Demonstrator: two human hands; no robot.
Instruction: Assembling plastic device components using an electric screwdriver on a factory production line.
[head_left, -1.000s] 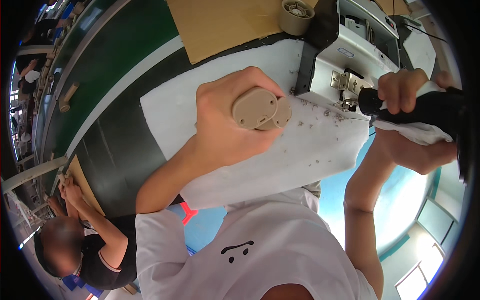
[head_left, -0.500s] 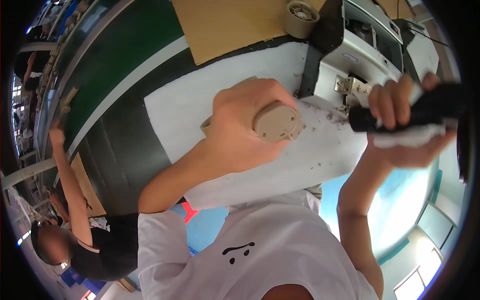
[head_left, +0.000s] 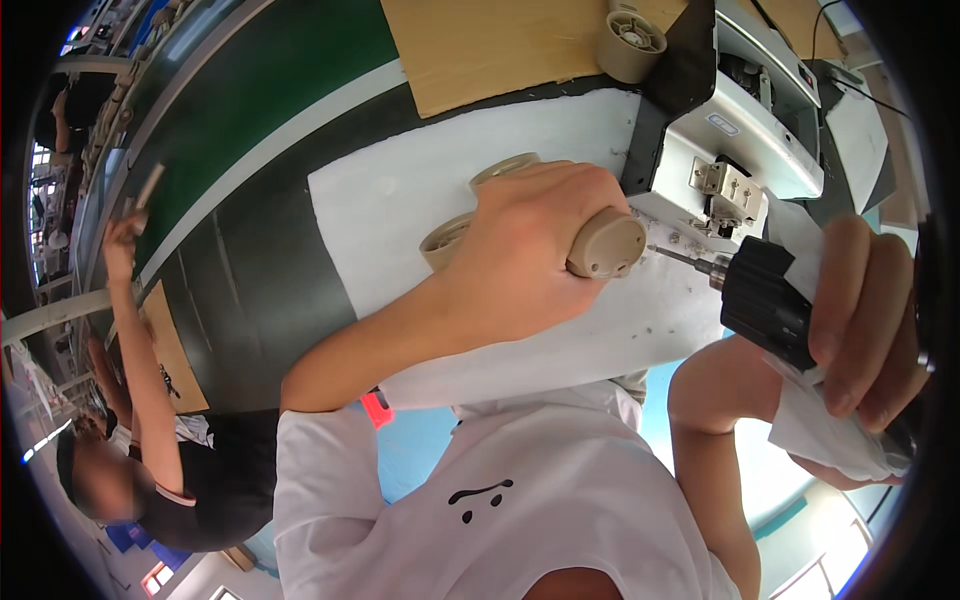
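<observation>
Your left hand [head_left: 530, 240] wraps a beige handle [head_left: 612, 246] at frame centre while your right hand [head_left: 868, 320] holds a black driver [head_left: 768, 302] at frame right, its bit [head_left: 682, 257] near the handle's end, so driving looks unfinished there, though I cannot tell whether the holes [head_left: 595, 267] are filled.

Lateral access from the left runs over the left part of the white sheet [head_left: 375, 210] and the dark table surface [head_left: 255, 275]. The left hand [head_left: 535, 245], wrapped around beige parts [head_left: 607, 247], obstructs the middle of the sheet. To its right, the black screwdriver [head_left: 768, 300] in the right hand [head_left: 865, 320] crosses the approach; the gap between its bit [head_left: 685, 258] and those parts is minimal. The silver machine [head_left: 740, 135] bounds the upper right. A round beige housing [head_left: 632, 50] beside it restricts passage along the far edge.
</observation>
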